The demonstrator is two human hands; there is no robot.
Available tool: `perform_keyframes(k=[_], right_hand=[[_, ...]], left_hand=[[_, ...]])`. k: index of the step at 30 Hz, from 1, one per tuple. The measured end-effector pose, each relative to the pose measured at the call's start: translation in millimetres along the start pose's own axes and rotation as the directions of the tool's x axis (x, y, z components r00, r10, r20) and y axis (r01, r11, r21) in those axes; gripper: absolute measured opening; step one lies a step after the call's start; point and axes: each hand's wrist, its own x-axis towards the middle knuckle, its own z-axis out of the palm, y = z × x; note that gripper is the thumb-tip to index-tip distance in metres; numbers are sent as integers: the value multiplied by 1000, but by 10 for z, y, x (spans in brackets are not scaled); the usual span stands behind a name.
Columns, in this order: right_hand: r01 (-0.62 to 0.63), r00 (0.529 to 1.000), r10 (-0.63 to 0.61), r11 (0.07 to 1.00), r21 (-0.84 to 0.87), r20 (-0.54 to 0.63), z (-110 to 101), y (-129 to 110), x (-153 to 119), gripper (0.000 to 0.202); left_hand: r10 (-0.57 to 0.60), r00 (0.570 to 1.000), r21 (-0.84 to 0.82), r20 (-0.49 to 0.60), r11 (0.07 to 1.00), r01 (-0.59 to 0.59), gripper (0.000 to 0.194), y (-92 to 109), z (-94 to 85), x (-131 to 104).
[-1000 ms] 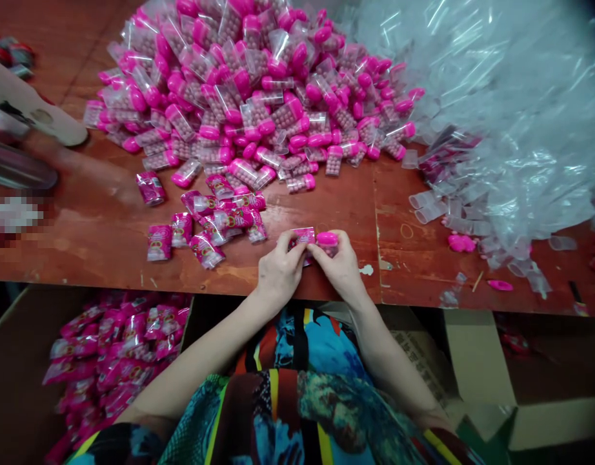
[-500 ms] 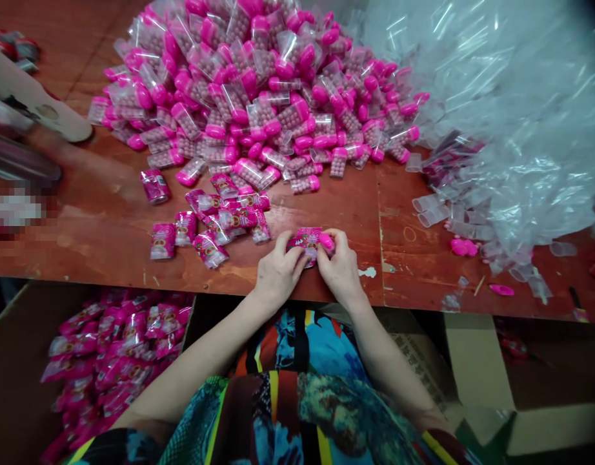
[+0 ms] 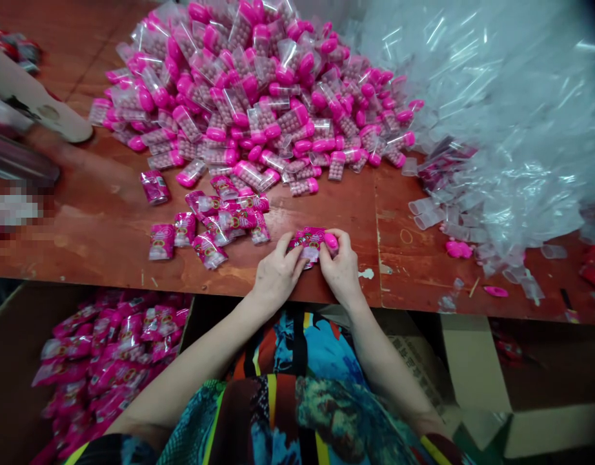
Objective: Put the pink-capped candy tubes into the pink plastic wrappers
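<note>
Over the front edge of the table, both hands are close together. My left hand (image 3: 277, 266) is closed, pinching a printed pink wrapper sleeve (image 3: 311, 242). Closed too, my right hand (image 3: 342, 265) grips a small candy bottle (image 3: 332, 243) by the sleeve's right side; only its pink cap shows clearly. Fingers hide how far the bottle sits in the sleeve. Left of my hands lie several candy bottles in printed sleeves (image 3: 232, 218). Behind them rises a big heap of clear candy bottles with pink caps (image 3: 259, 97), filled with pale pink balls.
A large clear plastic bag (image 3: 510, 129) covers the table's right side, with clear empty tubes (image 3: 428, 213) and pink caps (image 3: 458, 249) beside it. Below the edge, a carton (image 3: 17, 336) at left holds many sleeved bottles (image 3: 118, 349). Another person's blurred arm (image 3: 79, 165) is at left.
The pink-capped bottle in my right hand has shifted slightly right and is tilted a little differently against the sleeve. My left hand keeps its pinch.
</note>
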Motion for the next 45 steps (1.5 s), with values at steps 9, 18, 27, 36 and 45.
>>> perform_keyframes(k=[9,18,27,36,45], right_hand=[[-64,998,65,969,237,6,6,1,45,27],[-264,954,129,792,550,272,-302,-105,147,41],[-349,937,235,600,720,258,-212,-161,115,44],[-306,951,238,657,689,195,-217,-105,142,40],[-282,958,226,612,739,178,-392,-135,163,23]], left_hand=[[-21,999,-59,48,998,24,25,16,-64,13],[-250,954,-712,166,639,291,14,251,-326,440],[-359,725,-802,587,-135,582,43,433,-268,567],[-300,692,-752,657,-200,627,37,442,-226,598],[-374,616,-720,694,-345,602,36,363,-236,695]])
